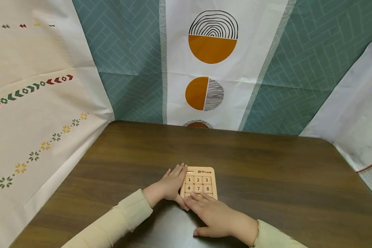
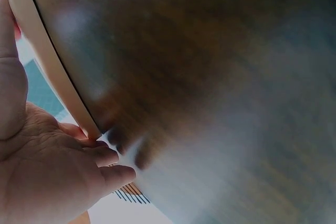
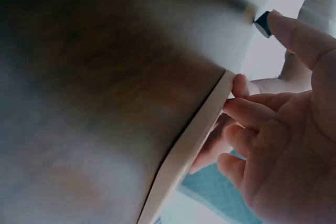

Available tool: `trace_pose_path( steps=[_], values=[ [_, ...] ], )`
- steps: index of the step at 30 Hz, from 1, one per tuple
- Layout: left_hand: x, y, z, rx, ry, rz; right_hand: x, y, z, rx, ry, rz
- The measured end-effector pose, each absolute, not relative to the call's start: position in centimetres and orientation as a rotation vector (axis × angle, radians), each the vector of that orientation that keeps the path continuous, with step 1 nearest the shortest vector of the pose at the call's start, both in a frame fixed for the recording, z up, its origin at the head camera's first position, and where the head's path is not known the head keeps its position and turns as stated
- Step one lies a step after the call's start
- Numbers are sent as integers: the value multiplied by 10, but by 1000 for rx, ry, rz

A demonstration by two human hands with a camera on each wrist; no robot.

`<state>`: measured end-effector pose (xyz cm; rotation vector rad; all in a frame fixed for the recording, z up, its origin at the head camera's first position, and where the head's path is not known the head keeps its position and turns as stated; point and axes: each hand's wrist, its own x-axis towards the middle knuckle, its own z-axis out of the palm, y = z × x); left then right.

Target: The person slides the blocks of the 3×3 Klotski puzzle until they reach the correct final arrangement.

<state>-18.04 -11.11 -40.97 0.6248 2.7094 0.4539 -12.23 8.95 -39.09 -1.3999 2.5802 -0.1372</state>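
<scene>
A small wooden number puzzle board (image 1: 215, 182) lies on the dark table in the head view. Its square tiles (image 1: 198, 179) show 1, 2, 3 in the top row and 4, 7, 8 below; fingers mostly cover the bottom row. My left hand (image 1: 170, 186) holds the board's left side, fingers at the upper corner and thumb at the lower one. In the left wrist view the board's edge (image 2: 58, 66) spans between that thumb and the fingers. My right hand (image 1: 215, 215) reaches over the near edge, its extended fingertips on the lower tiles, thumb apart over the table.
The brown wood-grain table (image 1: 266, 172) stretches around the board on all sides. Behind it hangs a teal and white cloth (image 1: 136, 62) with orange half-circles. A patterned pale cloth (image 1: 43, 113) hangs along the left, and another white cloth (image 1: 356, 103) hangs at the right.
</scene>
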Motion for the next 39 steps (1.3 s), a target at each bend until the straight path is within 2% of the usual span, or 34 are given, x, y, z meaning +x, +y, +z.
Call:
trace_pose_path(
  steps=[10,16,24,34,39],
  values=[
    [-182,-112,-411,605,2688,461,-134,100,-388,-1180,2612,-221],
    [-182,-111,-410,613,2690,452,-130,102,-385,-1088,2557,-281],
    [-182,-111,-409,599,2689,449,-119,102,-377,-1100,2504,-275],
    [-178,-111,-409,611,2671,459,-138,83,-384,-1184,2522,-299],
    [-180,-111,-409,600,2683,445,-142,89,-386,-1131,2545,-256]
  ],
)
